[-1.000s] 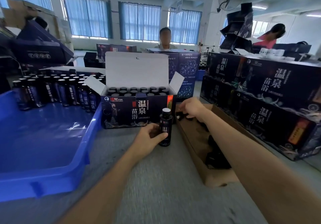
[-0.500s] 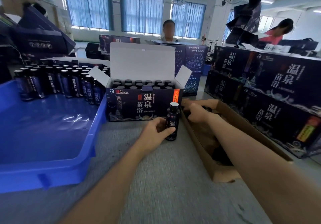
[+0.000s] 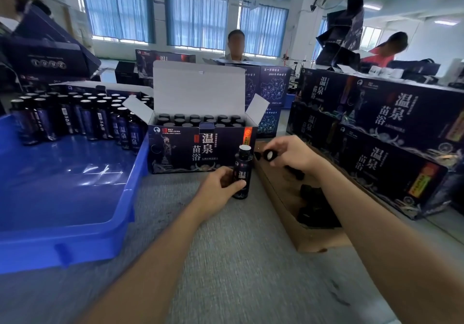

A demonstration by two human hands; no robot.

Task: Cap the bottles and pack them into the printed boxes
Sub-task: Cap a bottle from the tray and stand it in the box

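Bottle [image 3: 243,170]: small dark glossy cylinder, white print on the label, pale round top, no cap on. It stood upright on the table [image 3: 238,261], just in front of the right front corner of the box [image 3: 180,153]. Left grip [image 3: 218,188] was wrapped round its lower half from the left, thumb across the front.

Cap [image 3: 270,155]: black, round, pale inside facing the camera. Right grip [image 3: 288,155] pinched it in the fingertips. Cap sat right of the bottle's top, about level with it, near but not touching.

Box: dark-blue printed card, plain white inside, lid flap up, side flaps out. Rows of capped bottles [image 3: 200,120] sat in it.

Right of the bottle, a shallow brown cardboard tray [image 3: 276,210] held loose black caps [image 3: 316,213]. Right grip hovered over its far end.

Left: blue plastic bin [image 3: 62,185], glossy floor, with a block of upright dark bin bottles [image 3: 75,120] along its far side.

Far right: closed printed boxes [image 3: 376,135], stacked two high.

Table surface was grey with a fine woven texture.
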